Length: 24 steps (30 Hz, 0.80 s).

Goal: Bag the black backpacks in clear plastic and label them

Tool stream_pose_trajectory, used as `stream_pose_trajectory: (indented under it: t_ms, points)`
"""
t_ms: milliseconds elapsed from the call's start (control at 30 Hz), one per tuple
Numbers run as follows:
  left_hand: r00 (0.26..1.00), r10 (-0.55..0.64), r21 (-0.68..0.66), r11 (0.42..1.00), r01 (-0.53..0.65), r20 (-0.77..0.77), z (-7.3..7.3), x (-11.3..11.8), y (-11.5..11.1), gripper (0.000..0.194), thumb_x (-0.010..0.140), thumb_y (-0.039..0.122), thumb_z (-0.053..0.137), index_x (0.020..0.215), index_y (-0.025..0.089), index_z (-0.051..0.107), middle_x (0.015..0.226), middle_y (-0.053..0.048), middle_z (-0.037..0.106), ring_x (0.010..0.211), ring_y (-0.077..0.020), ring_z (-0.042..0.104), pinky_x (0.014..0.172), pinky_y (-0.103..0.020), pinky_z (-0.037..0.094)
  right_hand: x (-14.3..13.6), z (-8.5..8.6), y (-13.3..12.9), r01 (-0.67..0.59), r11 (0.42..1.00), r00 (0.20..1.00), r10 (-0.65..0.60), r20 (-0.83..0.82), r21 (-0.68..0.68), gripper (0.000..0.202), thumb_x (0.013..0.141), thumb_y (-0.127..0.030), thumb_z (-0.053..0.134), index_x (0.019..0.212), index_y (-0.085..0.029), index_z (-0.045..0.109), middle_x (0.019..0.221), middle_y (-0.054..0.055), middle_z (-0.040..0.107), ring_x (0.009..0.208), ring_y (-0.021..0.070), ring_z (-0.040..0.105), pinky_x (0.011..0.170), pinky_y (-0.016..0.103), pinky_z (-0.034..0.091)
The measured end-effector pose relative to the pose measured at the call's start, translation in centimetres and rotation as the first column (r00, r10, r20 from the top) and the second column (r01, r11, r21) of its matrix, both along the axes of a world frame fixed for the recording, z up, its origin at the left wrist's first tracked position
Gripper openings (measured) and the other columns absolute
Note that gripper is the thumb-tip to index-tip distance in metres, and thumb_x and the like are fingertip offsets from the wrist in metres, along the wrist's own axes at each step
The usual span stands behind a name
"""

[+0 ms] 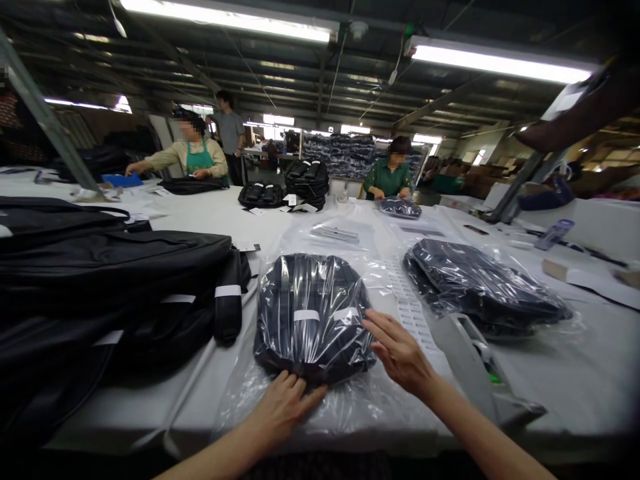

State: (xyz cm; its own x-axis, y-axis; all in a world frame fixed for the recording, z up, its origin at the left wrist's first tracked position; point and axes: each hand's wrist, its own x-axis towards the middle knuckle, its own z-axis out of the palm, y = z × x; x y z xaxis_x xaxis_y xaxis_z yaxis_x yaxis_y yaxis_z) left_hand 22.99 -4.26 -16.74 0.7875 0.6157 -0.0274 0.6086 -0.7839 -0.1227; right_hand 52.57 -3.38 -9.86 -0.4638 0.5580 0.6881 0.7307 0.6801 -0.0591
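Note:
A black backpack (314,347) in a clear plastic bag lies flat before me, with two white bands on its straps. My left hand (285,403) is at its lower edge, fingertips against the plastic and the thumb spread to the right; no firm hold shows. At the right side of the backpack is my right hand (397,350), open, its fingers stretched out and touching or just over the plastic. Loose clear plastic (345,417) spreads on the table below the backpack.
Unbagged black backpacks (115,280) are piled at left. Bagged backpacks (485,283) lie at right, behind a grey tape dispenser (480,360). A label sheet (413,320) and flat plastic bags (330,230) lie nearby. Co-workers (393,175) handle bags across the table.

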Motion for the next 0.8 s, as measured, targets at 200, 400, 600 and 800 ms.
stream_pose_trajectory:
  t_ms: [200, 400, 600, 800]
  points:
    - [0.997, -0.005, -0.051, 0.999, 0.009, 0.072, 1.1, -0.2, -0.3, 0.068, 0.082, 0.019, 0.052, 0.14, 0.037, 0.02, 0.1, -0.005, 0.052, 0.087, -0.0224, 0.048, 0.079, -0.037, 0.037, -6.1, -5.5, 4.3, 0.084, 0.935, 0.982, -0.136, -0.129, -0.344, 0.054, 0.096, -0.036, 0.021, 0.144, -0.011, 0.018, 0.146, 0.016, 0.03, 0.136, 0.0247, 0.023, 0.107, 0.054, 0.03]
    - [0.994, -0.017, -0.074, 0.997, 0.025, 0.104, 1.7, -0.2, -0.4, 0.061, 0.085, 0.023, 0.051, 0.139, 0.034, 0.023, 0.103, -0.006, 0.052, 0.09, -0.0215, 0.047, 0.082, -0.037, 0.036, -7.3, -5.9, 3.3, 0.004, 0.875, 0.993, -0.063, -0.105, -0.485, 0.049, 0.095, -0.032, 0.027, 0.142, -0.018, 0.026, 0.149, 0.009, 0.024, 0.138, 0.0234, 0.017, 0.111, 0.05, 0.023]
    - [0.993, -0.013, -0.065, 0.998, 0.021, 0.121, 0.2, -0.1, -0.3, 0.056, 0.088, 0.028, 0.047, 0.139, 0.034, 0.025, 0.106, -0.007, 0.052, 0.092, -0.0228, 0.047, 0.084, -0.039, 0.037, -4.5, -4.2, 3.3, -0.097, 0.785, 0.995, 0.085, -0.05, -0.611, 0.051, 0.095, -0.033, 0.031, 0.144, -0.022, 0.019, 0.15, 0.007, 0.02, 0.138, 0.0212, 0.018, 0.111, 0.046, 0.026]
    - [0.989, 0.007, -0.057, 0.998, 0.001, 0.149, -0.4, 0.3, -0.3, 0.051, 0.091, 0.025, 0.042, 0.138, 0.034, 0.026, 0.113, -0.007, 0.051, 0.099, -0.0236, 0.047, 0.088, -0.041, 0.037, -6.6, -0.7, 3.9, -0.009, 0.928, 0.992, 0.056, 0.117, -0.372, 0.049, 0.09, -0.04, 0.044, 0.137, -0.027, 0.036, 0.15, 0.008, 0.021, 0.137, 0.0318, 0.015, 0.107, 0.061, 0.02]
